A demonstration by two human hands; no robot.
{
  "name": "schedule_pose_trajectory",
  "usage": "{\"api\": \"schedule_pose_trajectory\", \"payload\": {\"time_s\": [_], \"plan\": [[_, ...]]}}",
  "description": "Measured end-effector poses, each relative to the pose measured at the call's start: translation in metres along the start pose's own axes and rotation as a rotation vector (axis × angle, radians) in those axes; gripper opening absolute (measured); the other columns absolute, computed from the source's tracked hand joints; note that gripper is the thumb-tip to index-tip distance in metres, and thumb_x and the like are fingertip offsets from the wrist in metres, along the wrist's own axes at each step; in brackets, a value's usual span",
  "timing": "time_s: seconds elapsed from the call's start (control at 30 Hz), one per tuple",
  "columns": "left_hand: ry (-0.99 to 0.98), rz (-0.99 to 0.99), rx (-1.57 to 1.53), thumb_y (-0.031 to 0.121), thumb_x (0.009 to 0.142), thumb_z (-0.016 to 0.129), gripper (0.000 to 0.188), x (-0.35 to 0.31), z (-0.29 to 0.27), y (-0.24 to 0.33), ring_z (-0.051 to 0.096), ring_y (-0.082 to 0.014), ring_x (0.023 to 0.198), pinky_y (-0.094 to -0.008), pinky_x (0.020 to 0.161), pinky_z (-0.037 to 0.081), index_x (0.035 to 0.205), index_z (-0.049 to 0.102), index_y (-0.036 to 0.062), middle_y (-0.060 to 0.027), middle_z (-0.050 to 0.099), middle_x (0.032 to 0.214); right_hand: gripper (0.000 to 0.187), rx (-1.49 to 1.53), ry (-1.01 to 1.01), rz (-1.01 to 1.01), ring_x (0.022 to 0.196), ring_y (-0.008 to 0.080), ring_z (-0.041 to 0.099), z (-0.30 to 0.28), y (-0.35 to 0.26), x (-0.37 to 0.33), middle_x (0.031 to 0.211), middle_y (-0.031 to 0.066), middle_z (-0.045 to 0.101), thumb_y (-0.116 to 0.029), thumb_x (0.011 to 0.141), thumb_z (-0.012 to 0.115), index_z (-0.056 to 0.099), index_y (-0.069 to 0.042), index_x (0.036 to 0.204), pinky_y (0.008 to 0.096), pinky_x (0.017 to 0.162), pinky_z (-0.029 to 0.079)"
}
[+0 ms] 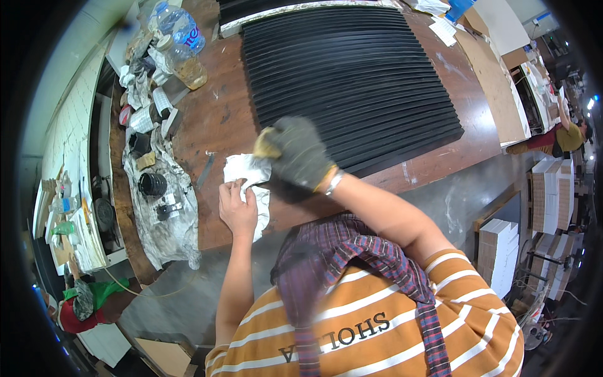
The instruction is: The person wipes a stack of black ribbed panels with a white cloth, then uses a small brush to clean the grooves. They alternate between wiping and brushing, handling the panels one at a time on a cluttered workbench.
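My left hand (239, 210) is bare and lies on a crumpled white cloth (260, 213) near the table's front edge, its fingers bent and pinching the cloth. My right hand (296, 151) wears a dark grey work glove and hovers over the cloth's upper right side. A yellow-brown pad, sponge-like (267, 144), shows at its fingertips; motion blurs the fingers. Just beyond that hand lies a large stack of black ribbed strips (352, 69), side by side on the brown table (220, 119).
A stained sheet (169, 232) at the left carries a black ring-shaped part (152, 184) and a small yellow block (146, 160). Farther back stand a big clear bottle (179, 25) and a jar of amber liquid (185, 66). Cardboard (493, 88) lies at right. Other people work at both sides.
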State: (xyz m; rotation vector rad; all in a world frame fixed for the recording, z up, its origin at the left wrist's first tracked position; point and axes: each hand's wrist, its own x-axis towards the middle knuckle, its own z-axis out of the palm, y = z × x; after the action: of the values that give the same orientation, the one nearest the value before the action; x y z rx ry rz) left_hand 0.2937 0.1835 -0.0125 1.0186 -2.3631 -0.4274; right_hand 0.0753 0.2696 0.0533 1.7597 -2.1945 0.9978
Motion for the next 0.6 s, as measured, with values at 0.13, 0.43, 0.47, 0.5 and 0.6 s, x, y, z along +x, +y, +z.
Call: {"api": "schedule_pose_trajectory", "payload": {"time_s": [0.13,0.43,0.47,0.5,0.6], "plan": [[0.016,-0.012,-0.021,0.015,0.083,0.073,0.027,-0.001,0.000,0.001,0.064,-0.0336,0.097,-0.0464,0.081,0.052,0.110,0.072,0.0096,-0.0103,0.060,0.105,0.039,-0.289,0.003,0.321,0.102,0.0296,0.063,-0.062,0.065,-0.004,0.106,0.0134,0.067,-0.029,0.078,0.084,0.076,-0.007,0.108,0.0437,0.089,0.052],[0.003,-0.020,0.028,0.015,0.082,0.073,0.028,0.001,0.002,0.001,0.065,-0.0330,0.096,-0.0451,0.081,0.053,0.109,0.073,0.0101,-0.0096,0.061,0.105,0.040,-0.127,-0.187,0.106,0.106,0.0308,0.060,-0.010,0.008,0.025,0.110,0.0107,0.063,-0.027,0.073,0.085,0.075,-0.010,0.108,0.0453,0.095,0.049],[0.001,-0.044,0.031,0.015,0.082,0.073,0.028,0.001,0.002,0.001,0.066,-0.0329,0.096,-0.0450,0.081,0.053,0.110,0.073,0.0101,-0.0096,0.061,0.105,0.042,-0.116,-0.165,0.176,0.106,0.0305,0.060,-0.011,0.016,0.024,0.110,0.0107,0.063,-0.027,0.073,0.085,0.075,-0.010,0.109,0.0454,0.095,0.049],[0.017,-0.033,0.041,0.014,0.082,0.073,0.028,0.000,0.003,0.001,0.066,-0.0322,0.096,-0.0442,0.081,0.053,0.109,0.074,0.0103,-0.0096,0.061,0.105,0.042,-0.194,-0.108,0.215,0.106,0.0301,0.060,-0.020,0.030,0.021,0.111,0.0108,0.063,-0.028,0.073,0.085,0.075,-0.010,0.110,0.0452,0.095,0.049],[0.025,-0.024,0.033,0.014,0.082,0.072,0.027,-0.001,0.003,0.002,0.066,-0.0317,0.096,-0.0440,0.081,0.053,0.109,0.074,0.0108,-0.0092,0.061,0.105,0.043,-0.324,-0.029,0.370,0.104,0.0281,0.060,-0.041,0.064,0.020,0.111,0.0112,0.065,-0.030,0.075,0.086,0.076,-0.007,0.110,0.0438,0.093,0.049]]}}
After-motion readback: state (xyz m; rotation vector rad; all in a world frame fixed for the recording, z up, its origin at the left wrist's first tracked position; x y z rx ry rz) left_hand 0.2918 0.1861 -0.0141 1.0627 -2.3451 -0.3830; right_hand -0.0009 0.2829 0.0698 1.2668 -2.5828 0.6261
